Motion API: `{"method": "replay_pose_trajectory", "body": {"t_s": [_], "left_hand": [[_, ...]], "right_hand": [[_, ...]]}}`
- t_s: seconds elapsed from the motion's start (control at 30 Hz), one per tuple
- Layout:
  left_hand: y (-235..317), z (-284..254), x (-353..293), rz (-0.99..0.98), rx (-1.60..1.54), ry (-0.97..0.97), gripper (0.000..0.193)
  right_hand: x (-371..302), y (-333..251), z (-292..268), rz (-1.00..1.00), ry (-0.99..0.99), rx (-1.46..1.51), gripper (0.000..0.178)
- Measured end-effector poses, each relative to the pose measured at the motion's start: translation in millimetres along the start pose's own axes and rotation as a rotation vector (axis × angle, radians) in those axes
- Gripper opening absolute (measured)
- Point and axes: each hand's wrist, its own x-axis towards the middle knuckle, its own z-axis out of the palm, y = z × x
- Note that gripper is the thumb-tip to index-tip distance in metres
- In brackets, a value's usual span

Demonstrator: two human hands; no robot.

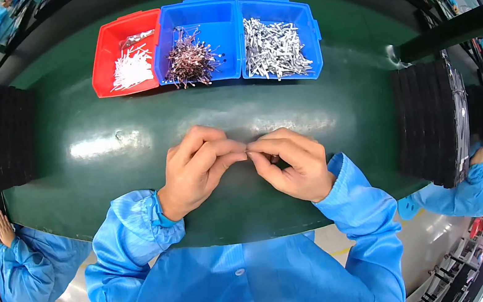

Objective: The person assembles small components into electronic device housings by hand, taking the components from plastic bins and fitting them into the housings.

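Green tabletop (pixel 74 201); left hand (pixel 194 167) and right hand (pixel 297 167) pinch fingers (pixel 225 148) tip to tip, probably for precision; can't tell what's between. White sticks (pixel 133 68), brown pins (pixel 187 62), silvery strips (pixel 276 49) beyond, binned separately, likely against mixing.

Left forearm (pixel 132 233) angles toward 2 o'clock; right forearm (pixel 366 213) angles toward 10:30. Left grip (pixel 198 165) points to 3 o'clock, right grip (pixel 296 164) to 9 o'clock. Both are pinched, fingertips (pixel 240 147) close together.
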Motion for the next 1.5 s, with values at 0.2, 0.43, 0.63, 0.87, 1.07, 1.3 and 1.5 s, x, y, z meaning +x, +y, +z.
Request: {"method": "replay_pose_trajectory", "body": {"t_s": [0.2, 0.43, 0.63, 0.87, 1.07, 1.3, 1.5], "left_hand": [[-1, 1, -1, 0.021, -0.008, -0.012, 0.024], [0, 1, -1, 0.022, -0.01, -0.022, 0.025], [1, 1, -2, 0.035, 0.001, -0.051, 0.026], [16, 2, -8, -0.668, -0.8, -0.116, 0.02], [14, 5, -12, -0.666, -0.958, -0.125, 0.019], [18, 3, -11, -0.788, -0.951, -0.108, 0.017], [16, 5, -12, -0.756, -0.889, -0.089, 0.015]], "right_hand": [[-2, 2, 7, 0.006, 0.072, -0.025, 0.02], [-2, 1, 8, -0.056, 0.08, -0.12, 0.024], [-1, 2, 8, -0.15, 0.097, -0.115, 0.017], [-5, -2, 12, -0.043, 0.169, 0.014, 0.017], [-6, -3, 14, -0.038, 0.172, 0.05, 0.018], [-8, -1, 14, -0.027, 0.171, 0.025, 0.018], [-9, 0, 15, -0.032, 0.162, -0.027, 0.017]]}}
